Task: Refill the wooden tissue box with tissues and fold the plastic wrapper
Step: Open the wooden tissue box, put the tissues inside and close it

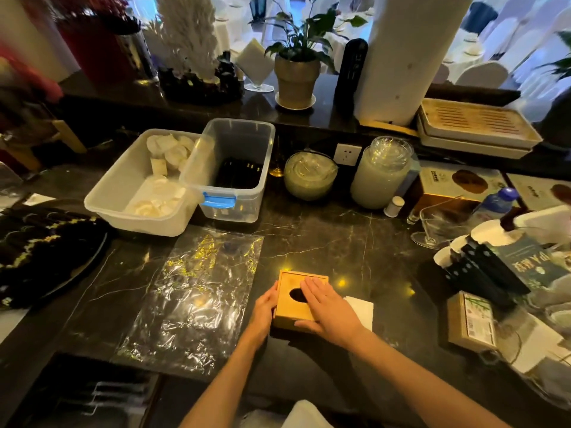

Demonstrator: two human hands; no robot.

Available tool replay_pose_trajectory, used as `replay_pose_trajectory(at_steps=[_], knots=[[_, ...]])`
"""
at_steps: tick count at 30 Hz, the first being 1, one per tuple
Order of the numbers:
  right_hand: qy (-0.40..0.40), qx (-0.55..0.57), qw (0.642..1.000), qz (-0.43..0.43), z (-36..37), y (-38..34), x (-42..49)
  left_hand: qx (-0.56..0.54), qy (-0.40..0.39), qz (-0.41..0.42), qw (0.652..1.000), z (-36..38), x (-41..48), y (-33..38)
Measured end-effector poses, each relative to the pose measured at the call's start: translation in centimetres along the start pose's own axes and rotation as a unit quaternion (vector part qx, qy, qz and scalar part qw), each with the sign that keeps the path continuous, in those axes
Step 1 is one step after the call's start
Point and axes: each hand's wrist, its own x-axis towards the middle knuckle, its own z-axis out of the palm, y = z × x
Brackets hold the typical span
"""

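Observation:
A small wooden tissue box (pixel 292 307) with a dark oval slot on top stands on the black marble counter. My left hand (pixel 265 307) presses against its left side. My right hand (pixel 327 307) lies flat, fingers together, on the box's top and right edge. A white stack of tissues (pixel 361 310) peeks out from under the right hand, just right of the box. The clear plastic wrapper (pixel 197 298) lies flat and crinkled on the counter to the left of the box.
Two plastic tubs (pixel 173 180) stand behind the wrapper. Glass jars (pixel 312 177) and a bottle (pixel 497 202) line the back. A cardboard box (pixel 471 322) and dark packets (pixel 482 273) crowd the right. A dark tray (pixel 46 257) sits on the left.

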Motion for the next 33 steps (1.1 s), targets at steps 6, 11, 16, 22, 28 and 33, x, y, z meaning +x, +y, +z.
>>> replay_pose_trajectory(at_steps=[6, 11, 16, 22, 28, 33], knots=[[-0.065, 0.252, 0.965, 0.035, -9.5, 3.3, 4.5, 0.034, -0.012, 0.024, 0.999, 0.4, -0.9, 0.6], [-0.027, 0.271, 0.951, 0.148, -10.3, 4.1, 8.4, 0.046, -0.024, 0.030, 0.998, 0.6, -1.6, 1.0], [-0.019, 0.307, 0.936, 0.171, -9.4, 4.0, 8.4, 0.060, -0.013, 0.029, 0.998, 1.2, -2.0, 1.5], [0.189, 0.503, 0.778, 0.325, -4.3, 7.0, 0.0, 0.302, 0.217, 0.213, 0.904, 4.1, -1.7, 4.3], [0.106, 0.611, 0.561, 0.549, 5.6, 6.6, -11.1, 0.571, -0.194, 0.272, 0.750, 15.8, 2.1, 7.5], [0.152, 0.729, 0.402, 0.533, 7.2, 3.1, -10.4, 0.770, -0.298, 0.095, 0.556, 19.2, 5.0, 3.7]])
